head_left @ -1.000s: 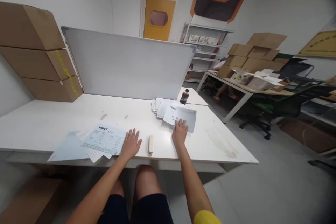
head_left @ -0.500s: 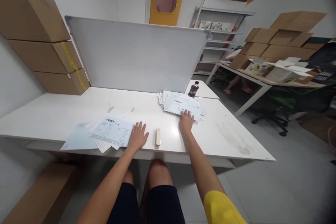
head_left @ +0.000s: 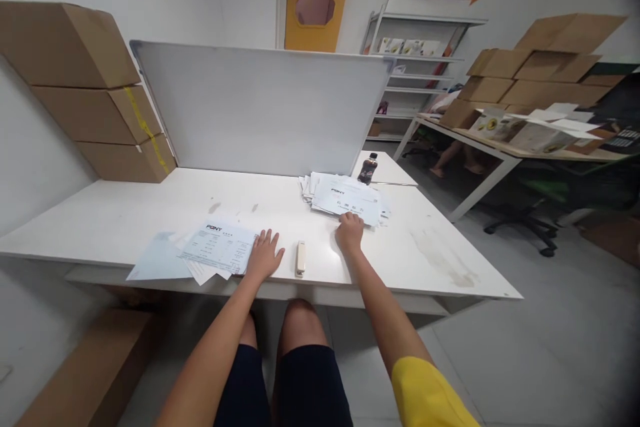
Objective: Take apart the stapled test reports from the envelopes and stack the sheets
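My left hand (head_left: 264, 257) lies flat with its fingers apart, at the right edge of a printed sheet headed PONY (head_left: 215, 247). Other loose sheets (head_left: 163, 259) fan out to the left beneath that one. My right hand (head_left: 350, 233) has its fingers curled together at the near edge of the top sheet (head_left: 345, 197) on a pile of papers. Its thumb is hidden, so how the edge is pinched does not show fully. Between my two hands a cream stapler (head_left: 301, 259) rests on the white table (head_left: 280, 213), touched by neither.
A whiteboard (head_left: 260, 107) stands across the table's back. Cardboard boxes (head_left: 120, 113) are stacked at the left. A dark drink bottle (head_left: 368, 169) stands behind the paper pile. To the right are another table (head_left: 463, 137) with boxes, an office chair (head_left: 530, 220) and a person's legs (head_left: 445, 160).
My right hand has drawn back slightly and its fingers, spread on the top sheet before, have curled in at its edge. My left hand stays flat. The view has shifted a little.
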`<state>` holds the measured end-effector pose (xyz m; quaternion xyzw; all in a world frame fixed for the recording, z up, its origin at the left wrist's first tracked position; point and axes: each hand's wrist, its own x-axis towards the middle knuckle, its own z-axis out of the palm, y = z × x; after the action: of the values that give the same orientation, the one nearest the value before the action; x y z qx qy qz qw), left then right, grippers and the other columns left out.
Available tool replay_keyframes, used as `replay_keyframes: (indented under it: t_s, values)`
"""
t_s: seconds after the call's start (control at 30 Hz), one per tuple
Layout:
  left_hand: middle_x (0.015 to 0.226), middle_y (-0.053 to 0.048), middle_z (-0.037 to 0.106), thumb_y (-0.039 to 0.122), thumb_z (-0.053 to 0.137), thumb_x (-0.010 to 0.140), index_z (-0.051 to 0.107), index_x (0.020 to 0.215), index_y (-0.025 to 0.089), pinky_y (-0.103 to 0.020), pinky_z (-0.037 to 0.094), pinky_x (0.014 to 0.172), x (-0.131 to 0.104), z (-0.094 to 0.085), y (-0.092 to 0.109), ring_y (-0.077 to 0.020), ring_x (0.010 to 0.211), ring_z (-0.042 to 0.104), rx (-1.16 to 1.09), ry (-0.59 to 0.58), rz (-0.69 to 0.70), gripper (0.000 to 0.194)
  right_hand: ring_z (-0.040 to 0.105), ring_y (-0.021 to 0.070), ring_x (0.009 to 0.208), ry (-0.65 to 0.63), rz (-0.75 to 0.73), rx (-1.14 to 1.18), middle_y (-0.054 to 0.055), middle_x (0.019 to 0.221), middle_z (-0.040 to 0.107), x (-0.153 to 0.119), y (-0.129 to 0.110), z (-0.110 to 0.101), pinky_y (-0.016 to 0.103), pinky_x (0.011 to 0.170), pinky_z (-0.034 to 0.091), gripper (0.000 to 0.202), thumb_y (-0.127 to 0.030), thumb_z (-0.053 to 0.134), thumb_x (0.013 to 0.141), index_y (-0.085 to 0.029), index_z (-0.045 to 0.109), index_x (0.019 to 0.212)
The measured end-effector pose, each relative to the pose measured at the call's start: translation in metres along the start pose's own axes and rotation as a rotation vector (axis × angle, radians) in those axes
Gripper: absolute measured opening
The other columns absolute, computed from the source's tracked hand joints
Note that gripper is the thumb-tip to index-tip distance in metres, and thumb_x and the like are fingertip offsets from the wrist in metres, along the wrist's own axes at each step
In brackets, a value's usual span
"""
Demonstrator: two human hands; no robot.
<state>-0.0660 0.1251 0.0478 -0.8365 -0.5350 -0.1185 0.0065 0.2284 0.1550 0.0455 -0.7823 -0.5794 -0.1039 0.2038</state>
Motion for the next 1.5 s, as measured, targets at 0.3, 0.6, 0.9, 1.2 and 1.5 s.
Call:
replay_keyframes:
  t_s: [0.3,0.6,0.9,1.2,1.5]
  values:
    - [0.149,-0.014,0.035,0.041,0.037,0.092,0.041,0.14,0.013,-0.046,0.022,0.113,-0.002,0.003,-0.004,-0.0292,0.14,0.026,-0.011,0.038,-0.004,0.056,0.051,0.0246,0.099,-0.013,0.022,0.044,0.015,0.103,0.06,0.004,-0.005,-0.003,0.033,0.084,0.033,0.031,-0.003,0.042,0.078,-0.01,0.063,0.099]
    - [0.131,-0.014,0.057,0.027,0.034,0.091,0.059,0.123,0.009,-0.043,0.024,0.113,-0.009,-0.01,0.006,-0.0271,0.132,0.041,-0.029,0.222,-0.035,0.044,0.051,0.0217,0.093,-0.03,0.026,0.257,0.012,0.094,0.063,0.012,0.002,0.001,0.029,0.078,0.033,0.026,-0.008,0.039,0.081,-0.013,0.064,0.087]
    - [0.14,-0.024,0.043,0.049,0.042,0.086,0.049,0.13,0.003,-0.059,0.022,0.104,-0.022,-0.024,-0.019,-0.0442,0.134,0.025,0.169,0.256,-0.564,0.065,0.052,0.0171,0.078,0.09,0.141,0.612,0.003,0.079,0.063,0.001,0.013,-0.01,0.025,0.069,0.034,0.023,-0.017,0.036,0.079,-0.02,0.058,0.072]
    - [0.09,-0.017,0.067,0.038,0.03,0.094,0.065,0.099,0.01,-0.04,0.04,0.076,-0.03,-0.034,-0.013,-0.0305,0.091,0.059,0.182,0.28,-0.433,0.045,0.051,0.0178,0.063,0.228,0.244,0.959,0.003,0.069,0.059,-0.026,0.011,-0.021,0.029,0.062,0.037,0.024,-0.019,0.033,0.072,-0.02,0.057,0.069]
    - [0.094,-0.012,0.071,0.032,0.036,0.096,0.064,0.102,0.012,-0.037,0.044,0.076,-0.119,-0.065,0.04,-0.0249,0.084,0.064,0.084,0.483,-0.109,0.035,0.062,0.0246,0.089,-0.029,0.162,1.33,0.007,0.089,0.069,-0.217,-0.054,-0.061,0.039,0.085,0.047,0.023,-0.038,0.051,0.083,-0.024,0.068,0.086]
